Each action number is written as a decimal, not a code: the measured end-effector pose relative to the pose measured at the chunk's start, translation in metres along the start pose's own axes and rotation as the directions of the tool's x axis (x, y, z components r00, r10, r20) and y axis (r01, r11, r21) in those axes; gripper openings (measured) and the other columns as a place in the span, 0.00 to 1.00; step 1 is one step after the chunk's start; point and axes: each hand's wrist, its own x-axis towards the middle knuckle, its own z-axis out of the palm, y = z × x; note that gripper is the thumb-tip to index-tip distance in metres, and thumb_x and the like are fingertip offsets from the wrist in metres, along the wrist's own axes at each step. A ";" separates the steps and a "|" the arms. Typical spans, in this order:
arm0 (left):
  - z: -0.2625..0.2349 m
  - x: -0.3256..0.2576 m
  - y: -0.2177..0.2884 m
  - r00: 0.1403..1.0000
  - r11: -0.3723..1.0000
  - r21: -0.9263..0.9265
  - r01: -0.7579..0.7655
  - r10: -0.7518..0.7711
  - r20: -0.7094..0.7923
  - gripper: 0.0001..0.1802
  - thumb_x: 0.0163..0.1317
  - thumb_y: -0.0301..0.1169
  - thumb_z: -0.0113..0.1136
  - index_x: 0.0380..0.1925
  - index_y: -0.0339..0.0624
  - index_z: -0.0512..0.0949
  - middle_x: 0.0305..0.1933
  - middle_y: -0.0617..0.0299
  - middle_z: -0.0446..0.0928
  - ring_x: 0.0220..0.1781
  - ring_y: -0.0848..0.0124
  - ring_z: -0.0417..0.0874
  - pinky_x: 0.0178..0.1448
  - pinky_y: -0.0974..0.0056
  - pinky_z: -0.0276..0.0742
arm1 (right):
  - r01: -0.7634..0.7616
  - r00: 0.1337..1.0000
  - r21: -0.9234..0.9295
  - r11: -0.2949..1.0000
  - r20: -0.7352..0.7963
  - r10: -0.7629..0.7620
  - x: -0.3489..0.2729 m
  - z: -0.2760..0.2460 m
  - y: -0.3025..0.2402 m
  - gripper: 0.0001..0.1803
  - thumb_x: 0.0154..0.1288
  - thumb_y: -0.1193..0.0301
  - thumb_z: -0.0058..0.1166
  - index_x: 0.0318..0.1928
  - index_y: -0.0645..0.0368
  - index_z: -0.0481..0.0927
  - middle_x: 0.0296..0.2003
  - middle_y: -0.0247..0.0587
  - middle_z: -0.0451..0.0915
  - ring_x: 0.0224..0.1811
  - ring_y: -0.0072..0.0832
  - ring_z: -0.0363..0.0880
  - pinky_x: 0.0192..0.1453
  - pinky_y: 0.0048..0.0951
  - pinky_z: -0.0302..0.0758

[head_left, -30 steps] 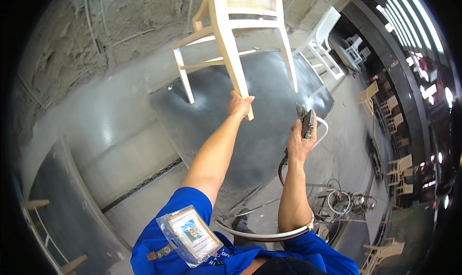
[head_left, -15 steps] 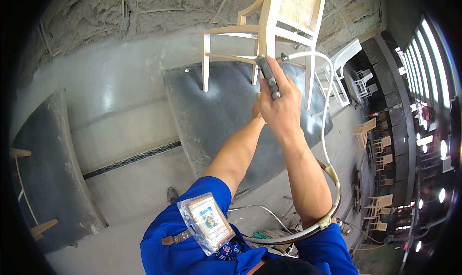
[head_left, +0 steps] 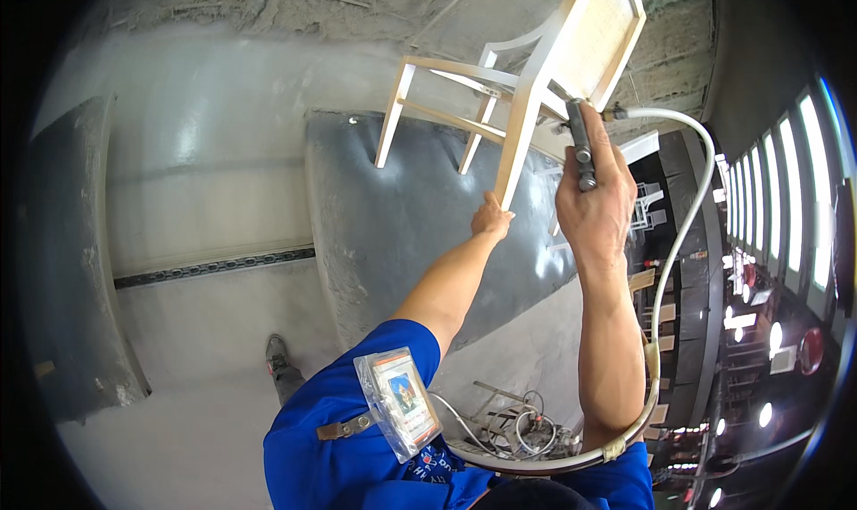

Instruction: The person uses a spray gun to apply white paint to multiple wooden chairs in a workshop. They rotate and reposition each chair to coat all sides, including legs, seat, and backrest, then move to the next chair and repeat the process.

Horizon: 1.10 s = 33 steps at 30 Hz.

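A pale wooden chair (head_left: 527,91), partly whitened, stands tilted over a dark panel. My left hand (head_left: 490,215) grips the lower end of its nearest leg. My right hand (head_left: 600,193) is wrapped round a grey metal spray gun (head_left: 581,142), held just in front of the chair's back, where the seat and back panel meet. A white hose (head_left: 705,162) runs from the gun, loops to the right and comes down along my right forearm, where tape binds it. The gun's nozzle is hard to make out against the chair.
Under the chair lies a large dark panel (head_left: 402,215); another dark panel (head_left: 71,269) lies at the left. A chain track (head_left: 214,267) crosses the floor between them. Coiled hoses and fittings (head_left: 527,425) sit near my body. More chair frames (head_left: 661,318) stand along the right.
The chair has turned and tipped, its back swinging right. My right hand with the spray gun has moved right and slightly down. My left hand now shows on the leg's end.
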 end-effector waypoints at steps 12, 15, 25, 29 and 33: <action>0.004 0.021 0.017 0.999 0.997 -0.074 -0.015 0.012 -0.039 0.29 0.68 0.44 0.67 0.56 0.41 0.62 0.53 0.43 0.83 0.56 0.44 0.86 0.60 0.46 0.83 | -0.039 0.959 0.095 0.995 0.283 0.010 0.029 0.049 -0.014 0.29 0.64 0.77 0.59 0.67 0.48 0.80 0.45 0.61 0.87 0.48 0.56 0.87 0.53 0.47 0.82; 0.005 0.022 0.019 0.999 0.997 -0.074 -0.013 0.009 -0.050 0.29 0.68 0.44 0.67 0.56 0.42 0.62 0.53 0.44 0.83 0.56 0.45 0.86 0.60 0.46 0.83 | -0.058 0.945 0.143 0.988 0.326 0.008 0.028 0.035 -0.021 0.29 0.65 0.77 0.59 0.67 0.49 0.79 0.48 0.60 0.87 0.54 0.54 0.86 0.55 0.44 0.82; 0.007 0.017 0.021 0.999 0.997 -0.082 0.004 -0.007 -0.036 0.29 0.70 0.49 0.62 0.56 0.43 0.61 0.55 0.43 0.83 0.57 0.45 0.86 0.59 0.45 0.83 | 0.123 0.940 0.094 0.988 0.308 -0.147 0.067 0.161 0.010 0.29 0.66 0.71 0.59 0.68 0.41 0.78 0.49 0.59 0.86 0.51 0.55 0.86 0.58 0.49 0.81; 0.018 0.015 0.012 0.984 0.983 -0.148 -0.105 0.082 -0.157 0.24 0.70 0.44 0.61 0.55 0.45 0.64 0.52 0.43 0.84 0.52 0.43 0.88 0.56 0.44 0.84 | 0.117 0.842 0.109 0.987 0.515 -0.157 0.063 0.232 0.003 0.28 0.68 0.68 0.57 0.68 0.37 0.78 0.49 0.58 0.86 0.51 0.55 0.85 0.59 0.47 0.81; 0.028 0.012 0.003 0.976 0.968 -0.184 -0.170 0.139 -0.169 0.22 0.73 0.45 0.54 0.57 0.45 0.66 0.52 0.44 0.84 0.52 0.46 0.87 0.56 0.45 0.83 | 0.153 0.700 0.215 0.965 0.665 -0.259 0.026 0.264 -0.005 0.27 0.69 0.67 0.56 0.68 0.37 0.78 0.47 0.58 0.87 0.51 0.55 0.85 0.60 0.47 0.81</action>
